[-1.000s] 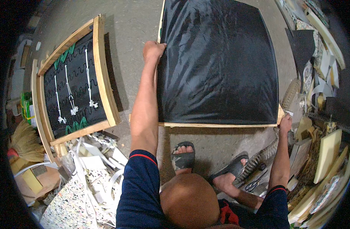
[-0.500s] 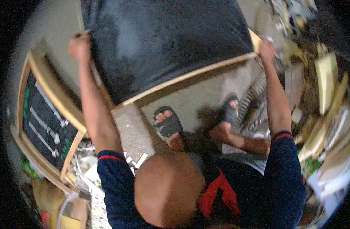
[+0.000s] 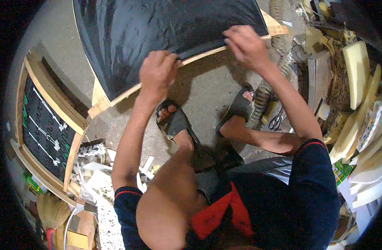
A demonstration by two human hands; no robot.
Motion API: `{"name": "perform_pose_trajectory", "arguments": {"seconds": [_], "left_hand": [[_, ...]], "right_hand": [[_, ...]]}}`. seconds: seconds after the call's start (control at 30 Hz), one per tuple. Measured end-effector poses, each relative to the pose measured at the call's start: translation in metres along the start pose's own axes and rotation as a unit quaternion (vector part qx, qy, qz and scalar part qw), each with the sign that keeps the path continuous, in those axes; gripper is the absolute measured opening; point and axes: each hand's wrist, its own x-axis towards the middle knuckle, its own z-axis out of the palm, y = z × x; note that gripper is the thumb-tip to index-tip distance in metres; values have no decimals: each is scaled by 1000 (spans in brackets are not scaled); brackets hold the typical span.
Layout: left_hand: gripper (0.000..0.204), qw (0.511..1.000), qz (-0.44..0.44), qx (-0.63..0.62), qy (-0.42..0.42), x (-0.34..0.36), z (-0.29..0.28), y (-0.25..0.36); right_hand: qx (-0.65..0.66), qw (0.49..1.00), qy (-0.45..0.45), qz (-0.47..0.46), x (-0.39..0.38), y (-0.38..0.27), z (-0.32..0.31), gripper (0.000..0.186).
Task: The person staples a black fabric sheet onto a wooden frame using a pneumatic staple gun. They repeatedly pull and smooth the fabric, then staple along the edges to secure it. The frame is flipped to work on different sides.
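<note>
In front of my feet a glossy black sheet (image 3: 128,29) is spread over a pale wooden frame (image 3: 211,53), with wrinkles running across it. My left hand (image 3: 157,73) is closed at the near edge, its bent fingers gripping the sheet beside the wood. Farther right, my right hand (image 3: 247,46) is also closed on the sheet's near edge, fingers bent over it and thumb lower down. What lies under the fingertips is partly hidden. Wooden corner pieces stick out past the sheet at the near left and the right.
At left leans a wood-framed black panel (image 3: 47,129) with white and green decoration. A straw broom (image 3: 53,210) lies below it. Foam scraps (image 3: 101,179) litter the floor by my left knee. A ribbed hose (image 3: 261,100), scissors (image 3: 276,121) and stacked yellowish foam pieces (image 3: 355,75) are at right.
Both hands have left the frame's sides and come inward to its near edge, closer together. The frame now sits slightly farther left, and its near left corner is uncovered by my arm.
</note>
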Motion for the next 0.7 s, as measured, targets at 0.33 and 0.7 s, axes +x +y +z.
{"name": "perform_pose_trajectory", "arguments": {"seconds": [0.33, 0.7], "left_hand": [[24, 985, 49, 164, -34, -12, 44, 17], [24, 995, 21, 94, -38, -4, 45, 30]], "right_hand": [[-48, 999, -24, 7, -8, -58, 49, 35], [-7, 1000, -15, -9, 4, -55, 41, 25]]}}
